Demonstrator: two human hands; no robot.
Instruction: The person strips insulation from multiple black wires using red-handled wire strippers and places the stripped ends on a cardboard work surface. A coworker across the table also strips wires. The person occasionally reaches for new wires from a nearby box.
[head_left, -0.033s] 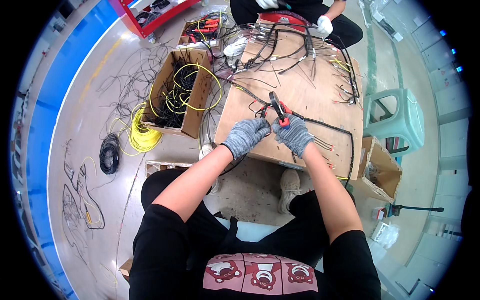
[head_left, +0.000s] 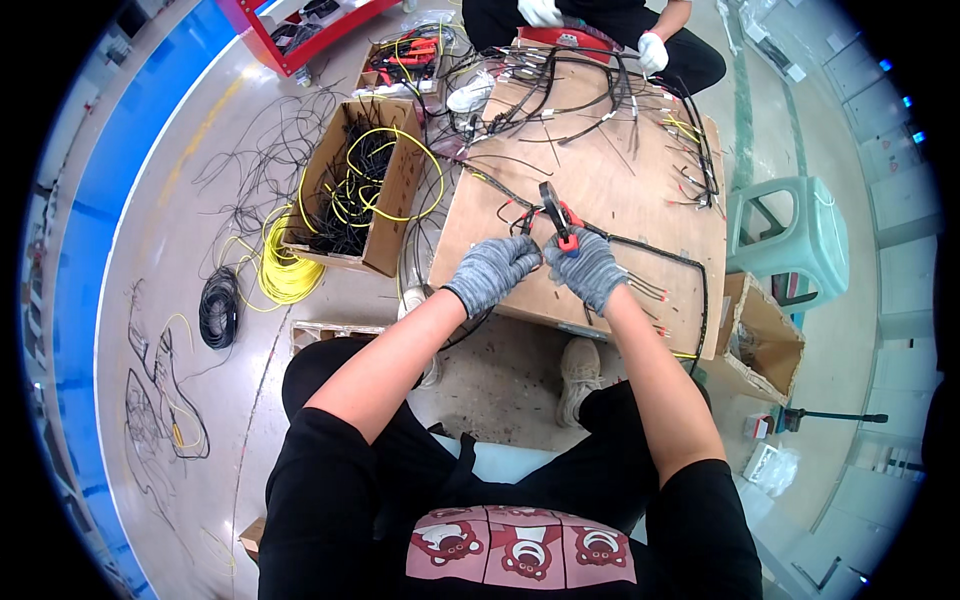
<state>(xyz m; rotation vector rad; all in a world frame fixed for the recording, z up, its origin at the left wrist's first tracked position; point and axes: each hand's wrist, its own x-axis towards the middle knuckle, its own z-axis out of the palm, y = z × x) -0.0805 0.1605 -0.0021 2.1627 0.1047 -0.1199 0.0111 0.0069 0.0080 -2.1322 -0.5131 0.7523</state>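
Observation:
My right hand (head_left: pixel 588 268), in a grey knit glove, is closed round a pair of crimping pliers (head_left: pixel 553 207) with a dark head and red and blue handles. The head points up and slightly left over the wooden board (head_left: pixel 480 225). Beside it, my left hand (head_left: pixel 494 274), gloved alike, has its fingers pinched on thin dark wires (head_left: pixel 524 224) with red tips. A black-sleeved wire harness (head_left: pixel 650 247) runs behind both hands and bends down along the board's right side. The wire ends inside my left fingers are hidden.
A cardboard box (head_left: pixel 398 210) of black and yellow wire stands at the left, beside a yellow wire coil (head_left: pixel 284 268). A green stool (head_left: pixel 800 240) and an open box (head_left: pixel 765 340) are at the right. Across the board, a person's white-gloved hand (head_left: pixel 652 53) is near more wires.
The other person's two gloved hands have shifted slightly, and loose wires near them at the board's far end have moved a little. My hands and the pliers stay put.

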